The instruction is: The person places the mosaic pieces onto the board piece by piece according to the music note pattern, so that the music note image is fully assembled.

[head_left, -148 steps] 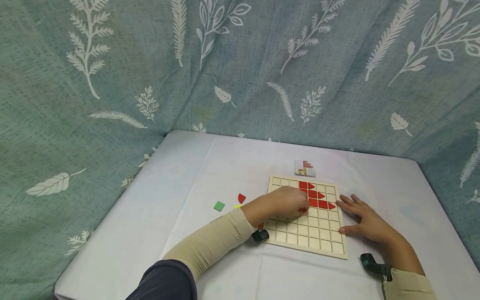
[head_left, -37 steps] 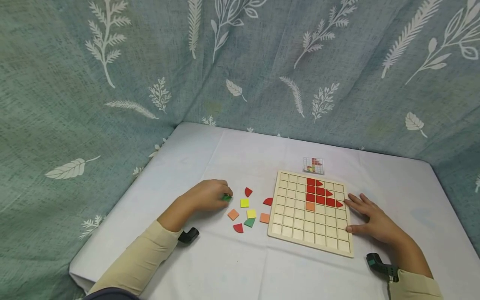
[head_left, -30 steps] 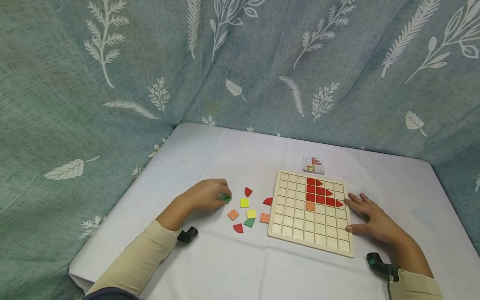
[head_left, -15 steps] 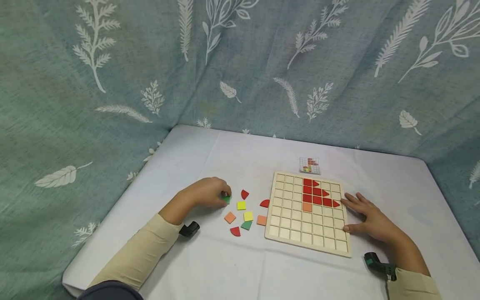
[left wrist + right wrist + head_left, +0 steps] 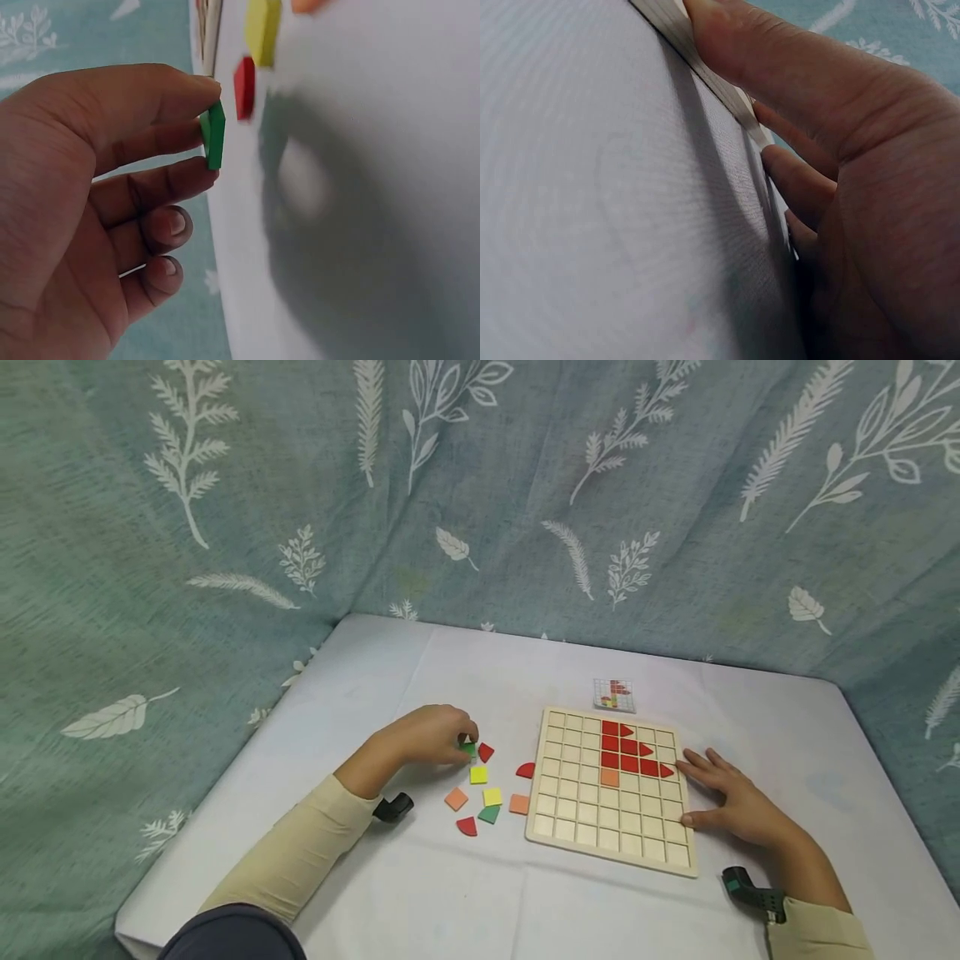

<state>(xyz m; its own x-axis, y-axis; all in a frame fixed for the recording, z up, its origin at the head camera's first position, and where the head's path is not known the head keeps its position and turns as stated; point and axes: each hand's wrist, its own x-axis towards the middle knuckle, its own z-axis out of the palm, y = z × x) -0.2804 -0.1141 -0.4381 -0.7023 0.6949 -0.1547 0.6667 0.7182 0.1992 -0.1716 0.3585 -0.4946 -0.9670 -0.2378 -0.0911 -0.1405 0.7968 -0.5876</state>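
My left hand (image 5: 431, 735) pinches a green square tile (image 5: 216, 135) between thumb and fingertips, held just above the table left of the board. Close to it lie a red quarter-round tile (image 5: 486, 752) and a yellow square tile (image 5: 478, 775). My right hand (image 5: 738, 802) rests at the right edge of the wooden grid board (image 5: 570, 837), its thumb and fingers spread and touching the rim. Set in the board are three rows of red tiles (image 5: 621, 762) with pointed right ends, and one orange square tile (image 5: 610, 777) below them.
Between left hand and board lie more loose tiles: a second yellow square (image 5: 492, 797), orange squares (image 5: 456, 799), a green piece (image 5: 489, 814) and red quarter-rounds (image 5: 467, 827). A small pattern card (image 5: 614, 695) lies behind the board. A patterned curtain (image 5: 480, 510) encloses the table.
My left hand has gone from the board to the loose tiles, taken the green square tile and shifted slightly right with it. The orange tile in the board has come into view. The right hand stays put.
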